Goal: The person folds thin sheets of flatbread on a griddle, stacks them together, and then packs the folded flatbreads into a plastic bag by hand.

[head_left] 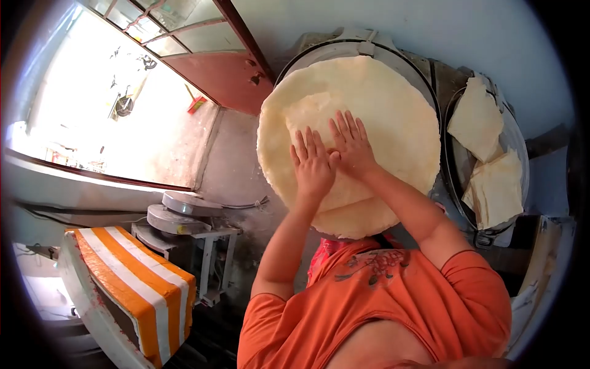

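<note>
On my head feed: left hand (312, 169) and right hand (353, 147) both palm down, fingers extended, lying flat on a big round pale-yellow flatbread sheet (393, 132). Thumbs meet or nearly meet; can't tell contact there. Sheet is directly under both hands, reaching out past them on all sides, with a raised patch just beyond the left fingertips. Round griddle (410, 69) shows past the sheet's far edge, ahead of the hands. Right of the right hand: second round griddle (517, 126) carrying folded flatbread pieces (479, 120), two groups. Well left of the left hand and closer to the body: orange-and-white striped box (135, 286). Ahead-left of the hands: reddish door (212, 77), standing open.
</note>
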A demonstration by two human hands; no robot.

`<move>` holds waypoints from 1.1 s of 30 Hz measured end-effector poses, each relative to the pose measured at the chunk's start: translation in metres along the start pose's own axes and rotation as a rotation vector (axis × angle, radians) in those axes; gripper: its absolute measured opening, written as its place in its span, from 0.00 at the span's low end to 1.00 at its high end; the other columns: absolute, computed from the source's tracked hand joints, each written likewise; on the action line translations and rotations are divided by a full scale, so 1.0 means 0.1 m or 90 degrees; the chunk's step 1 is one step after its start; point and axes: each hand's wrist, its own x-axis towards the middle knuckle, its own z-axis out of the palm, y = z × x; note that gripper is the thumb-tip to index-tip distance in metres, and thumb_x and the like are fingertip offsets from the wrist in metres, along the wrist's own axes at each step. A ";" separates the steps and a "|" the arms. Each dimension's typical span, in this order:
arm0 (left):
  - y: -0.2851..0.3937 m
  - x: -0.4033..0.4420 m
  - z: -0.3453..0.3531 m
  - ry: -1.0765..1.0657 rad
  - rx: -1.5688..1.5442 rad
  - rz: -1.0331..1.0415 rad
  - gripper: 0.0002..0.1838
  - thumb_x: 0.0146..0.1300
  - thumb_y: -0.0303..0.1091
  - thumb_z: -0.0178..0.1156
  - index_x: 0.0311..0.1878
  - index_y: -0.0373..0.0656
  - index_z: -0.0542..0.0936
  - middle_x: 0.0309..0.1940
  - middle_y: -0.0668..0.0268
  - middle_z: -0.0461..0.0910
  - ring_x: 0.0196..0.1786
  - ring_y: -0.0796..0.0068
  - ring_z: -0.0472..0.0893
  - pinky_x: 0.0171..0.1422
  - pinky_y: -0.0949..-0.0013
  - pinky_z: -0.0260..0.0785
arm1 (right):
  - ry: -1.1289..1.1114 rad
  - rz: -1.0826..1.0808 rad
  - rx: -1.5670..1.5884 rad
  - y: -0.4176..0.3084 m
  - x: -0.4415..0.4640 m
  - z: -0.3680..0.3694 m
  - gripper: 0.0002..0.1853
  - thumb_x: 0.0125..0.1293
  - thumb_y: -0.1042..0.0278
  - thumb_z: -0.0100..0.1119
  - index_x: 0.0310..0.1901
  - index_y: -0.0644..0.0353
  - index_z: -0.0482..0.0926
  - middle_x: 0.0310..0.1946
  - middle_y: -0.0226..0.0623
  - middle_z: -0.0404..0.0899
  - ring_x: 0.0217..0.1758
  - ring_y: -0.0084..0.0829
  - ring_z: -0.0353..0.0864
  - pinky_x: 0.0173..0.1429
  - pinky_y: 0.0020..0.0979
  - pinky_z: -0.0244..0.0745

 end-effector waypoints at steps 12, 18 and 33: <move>-0.39 -0.03 0.45 -0.116 0.097 -0.009 0.43 0.65 0.62 0.39 0.70 0.34 0.49 0.71 0.53 0.50 0.75 0.59 0.45 0.75 0.49 0.31 | -0.056 -0.006 0.001 0.05 0.03 0.04 0.26 0.62 0.60 0.50 0.63 0.53 0.67 0.67 0.38 0.60 0.72 0.41 0.53 0.73 0.49 0.41; -0.37 -0.03 0.43 -0.113 0.100 -0.012 0.43 0.64 0.60 0.42 0.70 0.34 0.48 0.72 0.52 0.48 0.75 0.59 0.43 0.74 0.47 0.30 | -0.076 0.193 0.403 0.83 0.62 0.12 0.26 0.57 0.84 0.42 0.58 0.53 0.70 0.53 0.33 0.75 0.41 0.28 0.75 0.41 0.30 0.69; -0.35 -0.01 0.40 -0.144 0.067 -0.036 0.44 0.64 0.61 0.42 0.71 0.34 0.46 0.73 0.55 0.45 0.76 0.63 0.40 0.74 0.46 0.26 | -0.746 0.340 0.479 1.13 1.40 -0.20 0.07 0.52 0.71 0.59 0.34 0.55 0.74 0.25 0.26 0.76 0.18 0.22 0.74 0.22 0.25 0.66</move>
